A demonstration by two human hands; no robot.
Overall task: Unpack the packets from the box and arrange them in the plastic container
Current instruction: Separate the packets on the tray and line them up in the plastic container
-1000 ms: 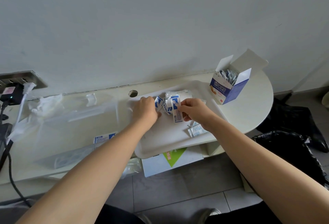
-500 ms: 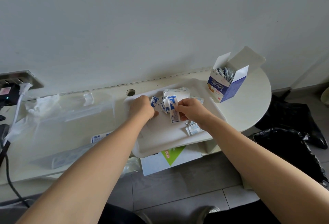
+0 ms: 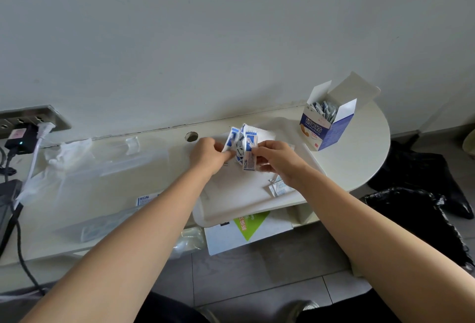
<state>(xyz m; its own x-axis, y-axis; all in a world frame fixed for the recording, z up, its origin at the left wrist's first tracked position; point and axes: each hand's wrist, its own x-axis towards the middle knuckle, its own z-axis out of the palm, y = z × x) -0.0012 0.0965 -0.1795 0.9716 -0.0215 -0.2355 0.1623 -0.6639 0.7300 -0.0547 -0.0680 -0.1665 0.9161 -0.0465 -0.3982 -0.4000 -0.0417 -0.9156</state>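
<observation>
A bunch of small blue-and-white packets [image 3: 240,141] is held above a white tray [image 3: 239,199]. My left hand [image 3: 209,154] grips the bunch from the left. My right hand [image 3: 276,157] pinches one packet [image 3: 248,160] at the bunch's right side. The open blue-and-white box [image 3: 325,127] stands at the back right of the table, with more packets showing inside. Two loose packets [image 3: 277,188] lie on the tray by my right wrist. A clear plastic container [image 3: 102,176] sits on the table to the left.
A crumpled clear bag [image 3: 64,151] lies at the container's far left. Plugs and cables [image 3: 23,137] hang from a wall socket at the left edge. A white-and-green carton [image 3: 246,230] sticks out under the tray. Black bags [image 3: 421,202] lie on the floor to the right.
Both hands have lifted the bunch of packets slightly and fanned it out; the packets now stand more upright between the hands. The box and container have not moved.
</observation>
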